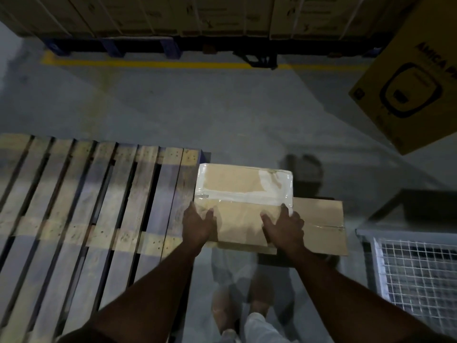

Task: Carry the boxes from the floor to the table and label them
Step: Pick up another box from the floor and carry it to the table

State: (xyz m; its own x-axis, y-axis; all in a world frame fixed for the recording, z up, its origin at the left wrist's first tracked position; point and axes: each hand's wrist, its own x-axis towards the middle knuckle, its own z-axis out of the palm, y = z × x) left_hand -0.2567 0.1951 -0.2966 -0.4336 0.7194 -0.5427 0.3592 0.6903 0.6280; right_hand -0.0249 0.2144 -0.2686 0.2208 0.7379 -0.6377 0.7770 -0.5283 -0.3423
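Task box (243, 194) — brown cardboard, clear tape across the top — sits just right of centre, at 3 o'clock from the wooden pallet (86, 206) and touching its edge. Left hand (197, 225) grips the near-left corner of the box, thumb on the top face, fingers curled over the side. Right hand (284, 226) lies on the near-right top, fingers spread; whether it wraps the edge cannot be told. A second cardboard box (321, 226) lies under it at 3 o'clock on the grey floor (197, 107). Wire cage (415, 268) at 4 o'clock — yellow printed carton (408, 82) at 1 o'clock. Stacked cartons (173, 16) on blue pallets at 12 o'clock
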